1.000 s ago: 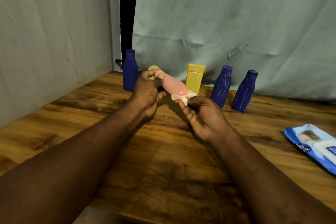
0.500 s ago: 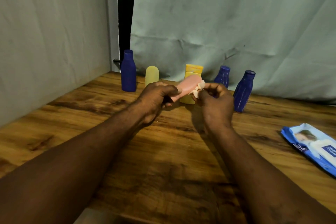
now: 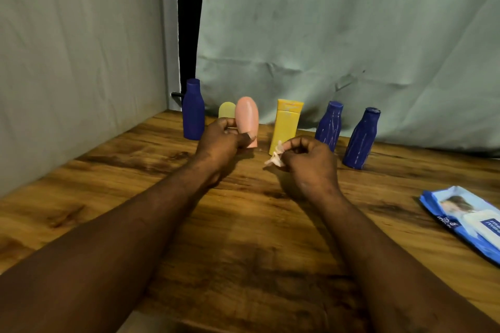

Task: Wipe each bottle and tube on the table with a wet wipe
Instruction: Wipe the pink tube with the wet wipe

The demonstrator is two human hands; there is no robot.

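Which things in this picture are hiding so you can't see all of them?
All from the head view:
1. The pale yellow tube: its lower part is behind the left hand and the pink tube.
2. The wet wipe: mostly bunched inside the right hand.
3. The wipes pack: cut off by the right edge, writing too blurry to read.
4. The pink tube's bottom end: covered by the left hand.

Wood-grain table (image 3: pixel 113 170); creased pale green sheet (image 3: pixel 351 35) hung behind, grey wall (image 3: pixel 75 48) left, dark gap (image 3: pixel 189 21) between.

Bottles (image 3: pixel 193 113) and tubes (image 3: pixel 285 127) in a row at the table's (image 3: pixel 108 170) back — wipe pack (image 3: pixel 465 222) apart, front right.
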